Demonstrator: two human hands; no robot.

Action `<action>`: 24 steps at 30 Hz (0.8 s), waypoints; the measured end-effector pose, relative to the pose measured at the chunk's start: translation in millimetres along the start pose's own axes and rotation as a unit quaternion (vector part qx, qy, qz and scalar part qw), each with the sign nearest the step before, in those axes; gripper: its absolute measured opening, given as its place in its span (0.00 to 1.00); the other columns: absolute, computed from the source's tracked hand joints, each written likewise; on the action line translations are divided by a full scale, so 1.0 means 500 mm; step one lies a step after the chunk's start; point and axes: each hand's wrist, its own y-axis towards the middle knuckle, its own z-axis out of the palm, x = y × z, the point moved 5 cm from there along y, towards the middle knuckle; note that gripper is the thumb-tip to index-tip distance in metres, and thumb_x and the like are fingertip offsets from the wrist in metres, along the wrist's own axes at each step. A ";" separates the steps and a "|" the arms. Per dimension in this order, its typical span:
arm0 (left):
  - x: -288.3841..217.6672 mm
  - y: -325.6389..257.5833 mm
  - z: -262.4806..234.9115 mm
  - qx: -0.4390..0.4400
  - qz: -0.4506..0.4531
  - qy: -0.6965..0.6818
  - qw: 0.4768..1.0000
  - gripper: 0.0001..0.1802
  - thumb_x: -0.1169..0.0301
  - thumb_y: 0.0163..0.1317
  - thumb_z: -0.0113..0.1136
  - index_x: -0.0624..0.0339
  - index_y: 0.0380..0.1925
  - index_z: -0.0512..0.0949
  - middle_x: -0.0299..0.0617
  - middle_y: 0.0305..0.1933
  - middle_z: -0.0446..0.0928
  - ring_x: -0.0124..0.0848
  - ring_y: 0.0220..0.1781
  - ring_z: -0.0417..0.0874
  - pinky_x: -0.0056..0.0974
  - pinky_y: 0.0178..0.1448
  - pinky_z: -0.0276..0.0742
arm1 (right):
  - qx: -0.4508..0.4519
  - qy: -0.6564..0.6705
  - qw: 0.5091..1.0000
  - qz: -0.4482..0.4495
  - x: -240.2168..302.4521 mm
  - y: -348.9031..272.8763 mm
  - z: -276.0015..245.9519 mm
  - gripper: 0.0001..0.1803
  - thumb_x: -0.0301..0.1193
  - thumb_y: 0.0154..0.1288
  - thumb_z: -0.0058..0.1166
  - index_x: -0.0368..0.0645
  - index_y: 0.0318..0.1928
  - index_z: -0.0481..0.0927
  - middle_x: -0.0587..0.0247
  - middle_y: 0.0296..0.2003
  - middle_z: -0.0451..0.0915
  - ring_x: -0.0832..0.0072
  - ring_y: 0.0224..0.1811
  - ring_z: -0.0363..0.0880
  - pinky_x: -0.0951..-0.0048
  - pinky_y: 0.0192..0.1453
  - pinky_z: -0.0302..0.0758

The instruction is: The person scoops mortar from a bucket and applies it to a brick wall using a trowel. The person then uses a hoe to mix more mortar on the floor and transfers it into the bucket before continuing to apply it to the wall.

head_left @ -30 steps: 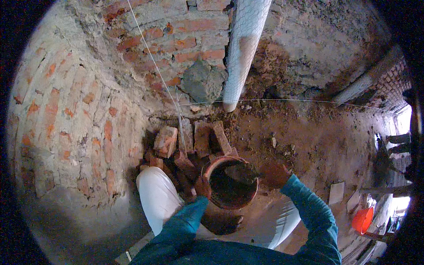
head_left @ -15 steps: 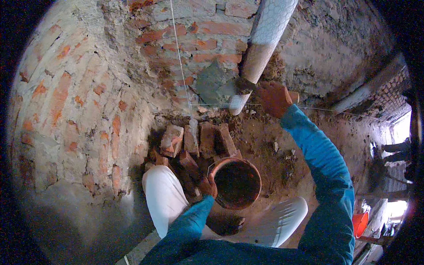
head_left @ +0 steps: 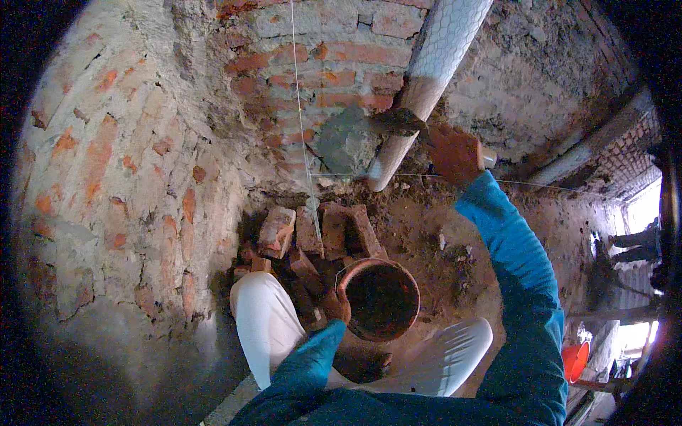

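The left hand [head_left: 335,305] grips the rim of the mortar pan [head_left: 380,298] on the ground beside the loose bricks [head_left: 320,231]; it may tip. The right hand [head_left: 455,153] closes around a trowel [head_left: 394,122] at the pipe [head_left: 426,85], where mortar could drop.

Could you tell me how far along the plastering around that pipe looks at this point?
Done: a grey mortar patch sits on the brick wall beside the pipe. In hand: the right hand presses a trowel at the pipe; the left hand grips the pan. Left: bare brick elsewhere, loose bricks unused.
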 end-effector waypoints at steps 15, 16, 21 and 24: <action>-0.040 -0.007 -0.002 0.016 0.041 -0.011 0.999 0.33 0.45 0.73 0.38 0.68 0.48 0.77 0.67 0.42 0.80 0.63 0.45 0.81 0.59 0.50 0.73 | 0.169 0.260 0.950 0.017 0.195 -0.696 0.283 0.14 0.38 0.64 0.50 0.46 0.42 0.83 0.56 0.39 0.85 0.57 0.42 0.82 0.51 0.43 0.76; -0.039 -0.008 0.004 0.008 0.063 -0.021 0.998 0.33 0.45 0.73 0.38 0.68 0.48 0.77 0.67 0.41 0.80 0.63 0.44 0.81 0.59 0.49 0.73 | 0.200 0.257 0.946 0.005 0.215 -0.709 0.300 0.13 0.39 0.64 0.49 0.46 0.39 0.83 0.55 0.37 0.85 0.57 0.41 0.82 0.50 0.42 0.75; -0.038 -0.025 0.027 0.067 0.074 -0.013 0.995 0.32 0.46 0.74 0.38 0.67 0.48 0.76 0.67 0.38 0.80 0.64 0.41 0.81 0.61 0.45 0.73 | 0.281 0.229 0.932 0.001 0.197 -0.714 0.303 0.13 0.39 0.65 0.47 0.49 0.39 0.83 0.53 0.35 0.84 0.52 0.34 0.81 0.49 0.39 0.75; -0.086 -0.048 0.009 0.017 0.167 -0.005 0.986 0.32 0.47 0.74 0.37 0.67 0.48 0.76 0.67 0.40 0.80 0.64 0.42 0.81 0.60 0.45 0.74 | 0.332 0.143 0.932 0.010 0.199 -0.714 0.323 0.11 0.37 0.64 0.49 0.48 0.40 0.83 0.55 0.35 0.84 0.54 0.34 0.82 0.51 0.34 0.77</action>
